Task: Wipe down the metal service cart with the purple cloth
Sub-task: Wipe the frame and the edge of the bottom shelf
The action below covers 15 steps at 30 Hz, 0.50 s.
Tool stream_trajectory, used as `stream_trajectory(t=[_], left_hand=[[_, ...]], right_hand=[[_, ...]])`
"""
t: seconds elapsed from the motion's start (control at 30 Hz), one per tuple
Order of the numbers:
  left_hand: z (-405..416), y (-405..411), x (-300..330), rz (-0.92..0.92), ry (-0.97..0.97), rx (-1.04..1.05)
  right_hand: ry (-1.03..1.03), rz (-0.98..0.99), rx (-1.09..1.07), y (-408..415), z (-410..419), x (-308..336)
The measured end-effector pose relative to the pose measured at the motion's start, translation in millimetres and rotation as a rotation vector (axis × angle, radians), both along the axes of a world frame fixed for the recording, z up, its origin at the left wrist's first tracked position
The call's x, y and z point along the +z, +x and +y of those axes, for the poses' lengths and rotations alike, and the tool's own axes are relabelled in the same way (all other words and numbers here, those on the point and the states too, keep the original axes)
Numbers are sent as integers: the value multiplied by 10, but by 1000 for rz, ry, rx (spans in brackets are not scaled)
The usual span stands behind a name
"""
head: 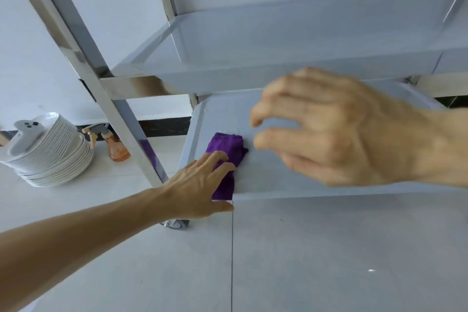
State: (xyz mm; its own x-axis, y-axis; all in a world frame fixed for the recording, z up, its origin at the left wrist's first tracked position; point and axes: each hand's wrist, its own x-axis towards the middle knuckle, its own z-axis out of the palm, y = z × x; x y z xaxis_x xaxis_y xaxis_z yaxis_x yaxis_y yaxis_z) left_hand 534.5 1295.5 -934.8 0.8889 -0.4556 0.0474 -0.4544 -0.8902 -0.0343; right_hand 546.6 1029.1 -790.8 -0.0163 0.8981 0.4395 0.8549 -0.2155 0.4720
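Low down, a metal service cart fills the far half of the view, seen from just above the floor. Its bottom shelf is a pale tray with a raised rim. On the near left corner of that shelf lies a folded purple cloth, partly draped over the near edge. The left hand presses flat on the cloth, fingers straight, thumb below the rim. The right hand hangs above the shelf to the right, blurred, its fingers seemingly loosely curled around nothing. Far left on the floor sit a stack of white plates and an orange spray bottle.
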Motion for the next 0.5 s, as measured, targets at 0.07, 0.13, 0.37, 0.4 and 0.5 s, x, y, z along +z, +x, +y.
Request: stream_trajectory(t=[0.07, 0.13, 0.37, 0.4, 0.5], left_hand=[[9, -17, -14, -17, -49, 7], [29, -40, -33, -3, -97, 21], [63, -118, -48, -77, -435, 22], [46, -127, -48, -76, -499, 65], [-7, -137, 10, -32, -744, 245]], right_hand=[[-112, 24, -41, 19, -43, -263], [-223, 63, -163, 120, -66, -507], [-171, 625, -532, 778, 236, -1136], [-132, 709, -535, 855, 306, -1192], [-106, 877, -471, 971, 508, -1335]])
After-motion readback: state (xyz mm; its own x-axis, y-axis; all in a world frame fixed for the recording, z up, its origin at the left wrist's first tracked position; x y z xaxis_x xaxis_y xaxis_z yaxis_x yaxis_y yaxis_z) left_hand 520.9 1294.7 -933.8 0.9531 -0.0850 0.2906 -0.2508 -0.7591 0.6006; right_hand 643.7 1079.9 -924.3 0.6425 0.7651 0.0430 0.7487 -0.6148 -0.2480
